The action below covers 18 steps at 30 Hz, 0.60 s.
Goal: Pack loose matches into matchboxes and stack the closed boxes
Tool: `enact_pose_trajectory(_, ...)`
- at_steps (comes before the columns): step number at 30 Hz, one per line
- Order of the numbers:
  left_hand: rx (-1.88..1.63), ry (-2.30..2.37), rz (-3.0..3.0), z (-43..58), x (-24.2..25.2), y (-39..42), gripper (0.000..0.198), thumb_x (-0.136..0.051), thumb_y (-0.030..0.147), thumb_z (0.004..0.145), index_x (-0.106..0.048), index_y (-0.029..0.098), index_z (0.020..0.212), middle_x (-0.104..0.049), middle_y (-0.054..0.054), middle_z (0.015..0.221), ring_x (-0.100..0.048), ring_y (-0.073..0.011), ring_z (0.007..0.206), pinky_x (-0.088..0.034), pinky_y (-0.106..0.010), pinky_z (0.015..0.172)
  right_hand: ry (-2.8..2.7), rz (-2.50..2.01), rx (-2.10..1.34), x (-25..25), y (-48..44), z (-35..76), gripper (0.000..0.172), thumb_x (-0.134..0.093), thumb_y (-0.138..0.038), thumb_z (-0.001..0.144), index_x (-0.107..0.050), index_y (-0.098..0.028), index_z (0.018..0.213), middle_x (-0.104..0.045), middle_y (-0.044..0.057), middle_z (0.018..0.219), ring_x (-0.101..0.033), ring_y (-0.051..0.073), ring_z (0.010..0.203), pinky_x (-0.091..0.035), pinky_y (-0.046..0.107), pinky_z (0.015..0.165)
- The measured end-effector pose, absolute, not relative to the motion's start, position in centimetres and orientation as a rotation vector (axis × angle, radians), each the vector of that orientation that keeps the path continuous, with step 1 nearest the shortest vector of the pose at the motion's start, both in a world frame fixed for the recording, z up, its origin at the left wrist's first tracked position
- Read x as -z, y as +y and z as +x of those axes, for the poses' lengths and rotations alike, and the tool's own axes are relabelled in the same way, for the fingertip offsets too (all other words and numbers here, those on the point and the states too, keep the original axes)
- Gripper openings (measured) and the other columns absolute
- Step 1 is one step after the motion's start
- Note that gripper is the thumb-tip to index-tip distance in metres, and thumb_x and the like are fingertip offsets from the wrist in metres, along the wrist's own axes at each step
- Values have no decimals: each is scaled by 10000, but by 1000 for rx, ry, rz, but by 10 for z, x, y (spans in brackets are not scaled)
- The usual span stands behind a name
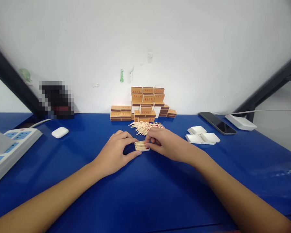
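bare left hand (pixel 118 147), bare right hand (pixel 166 143) (slim forearms (pixel 70 187) bare too)

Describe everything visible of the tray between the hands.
Small, white, shallow, rectangular tray, apparently card. It lies open side up on the blue table, holding pale matches lengthwise, red heads at its right end. The left hand grips its left part between thumb and finger; the right hand is at its right end.

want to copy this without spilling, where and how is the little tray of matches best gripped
Probably by the two long walls of the tray, near their left end, thumb and finger opposed, coming from the left: it lies flat, open-topped and holds matches, and the right hand occupies its right end.
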<state>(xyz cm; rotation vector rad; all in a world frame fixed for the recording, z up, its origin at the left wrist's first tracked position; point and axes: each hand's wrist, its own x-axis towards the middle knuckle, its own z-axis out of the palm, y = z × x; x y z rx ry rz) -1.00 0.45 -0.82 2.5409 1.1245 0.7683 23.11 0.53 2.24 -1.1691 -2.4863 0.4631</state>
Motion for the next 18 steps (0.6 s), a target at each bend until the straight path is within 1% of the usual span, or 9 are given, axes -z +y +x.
enact_pose_trajectory(3,-753,1098,2552,-10,7,4,292,-723,440,953,-751,252,1174,-712,-68,1087,-614,-274,1030,-515,-472,920,-2495,-1180,-417,-22,6,229,129,-600,-139,994,-624,-194,880,-636,35,930,-538,161,804,-406,292,716)
enact_pose_trajectory(7,-742,1108,2559,-10,6,3,303,-729,434,949,-745,240,1181,-709,-70,1107,-610,-276,1049,-508,-479,937,-2520,-1173,-349,-22,6,231,123,-591,-129,1000,-624,-190,898,-628,49,977,-554,170,845,-418,298,734)
enact_pose_trajectory(14,-720,1079,2565,-9,5,3,298,-720,420,955,-735,243,1195,-702,-70,1126,-608,-274,1058,-511,-475,941,-2525,-1164,-325,-22,1,224,132,-579,-103,992,-674,-192,970,-621,49,1001,-564,163,854,-425,286,731)
enact_pose_trajectory(18,-742,1075,2556,-10,6,2,286,-721,410,955,-741,251,1192,-704,-67,1114,-605,-270,1063,-511,-462,952,-2448,-1158,-244,-31,7,239,134,-575,-154,988,-692,-195,935,-648,47,957,-584,162,836,-433,287,723)
